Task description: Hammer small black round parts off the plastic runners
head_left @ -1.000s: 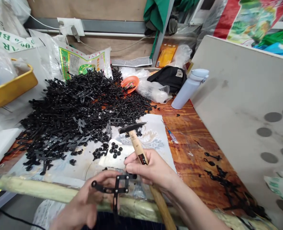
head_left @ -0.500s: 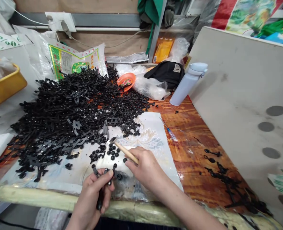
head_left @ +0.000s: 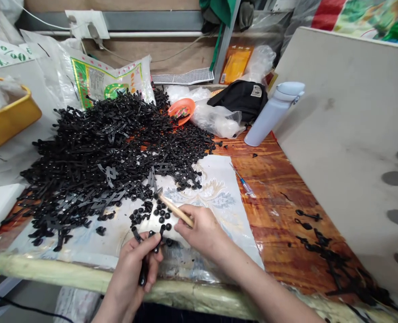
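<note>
My left hand [head_left: 140,260] is closed round a black plastic part [head_left: 144,269] near the table's front edge, its thumb pressed on top. My right hand [head_left: 200,229] grips the wooden handle of a small tool [head_left: 177,211], whose dark head points up and left toward the black pile. Small round black pieces [head_left: 167,215] lie on the pale sheet [head_left: 219,188] between the hands and the pile. The large heap of black plastic parts [head_left: 118,139] covers the left and middle of the table.
A pale blue bottle [head_left: 273,114] stands at the back right, near a black bag [head_left: 241,101] and an orange dish [head_left: 181,111]. A screwdriver-like tool [head_left: 247,186] and more black parts [head_left: 333,260] lie to the right. A yellow bin [head_left: 12,116] is at left.
The whole view has shifted slightly. The tool's head has turned a little beside the pile, and the black part in my left hand is tilted slightly differently. Both grips are kept.
</note>
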{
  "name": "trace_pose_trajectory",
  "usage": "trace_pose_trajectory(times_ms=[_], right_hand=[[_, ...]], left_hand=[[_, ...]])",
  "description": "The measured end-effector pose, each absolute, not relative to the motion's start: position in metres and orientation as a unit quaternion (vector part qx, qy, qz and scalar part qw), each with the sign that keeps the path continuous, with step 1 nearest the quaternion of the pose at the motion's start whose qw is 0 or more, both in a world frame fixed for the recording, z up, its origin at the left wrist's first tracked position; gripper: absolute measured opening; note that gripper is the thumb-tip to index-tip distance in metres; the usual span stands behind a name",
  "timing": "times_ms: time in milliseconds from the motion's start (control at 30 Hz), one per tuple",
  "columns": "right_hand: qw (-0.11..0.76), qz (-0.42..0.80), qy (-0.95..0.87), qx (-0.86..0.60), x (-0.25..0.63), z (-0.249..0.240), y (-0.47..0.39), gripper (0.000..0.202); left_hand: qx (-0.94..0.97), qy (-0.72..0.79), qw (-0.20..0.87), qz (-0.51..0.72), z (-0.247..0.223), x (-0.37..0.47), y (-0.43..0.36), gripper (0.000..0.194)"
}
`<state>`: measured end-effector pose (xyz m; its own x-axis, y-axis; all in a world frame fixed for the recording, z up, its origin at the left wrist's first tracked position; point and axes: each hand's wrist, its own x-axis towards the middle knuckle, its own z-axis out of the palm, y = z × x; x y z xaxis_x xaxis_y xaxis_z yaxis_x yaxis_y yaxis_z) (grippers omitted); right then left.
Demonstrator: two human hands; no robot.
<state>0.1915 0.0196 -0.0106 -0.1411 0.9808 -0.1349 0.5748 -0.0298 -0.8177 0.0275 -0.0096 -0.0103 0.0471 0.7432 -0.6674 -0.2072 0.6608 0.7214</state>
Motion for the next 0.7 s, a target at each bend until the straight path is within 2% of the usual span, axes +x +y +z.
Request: trace_pose_trajectory(times_ms=[200,700], right_hand=[[0.325,0.422,-0.598,-0.598,0.216,-0.002,0.015,0.017],[0.325,0.45,-0.591,-0.585,0.22,-0.007,0.01,0.026]], left_hand=[[0.243,0.599,0.684,0.337,-0.008,0.033,-0.005,0.042],[0.235,0.606,0.666,0.366,-0.012,0.038,-0.007,0.037]])
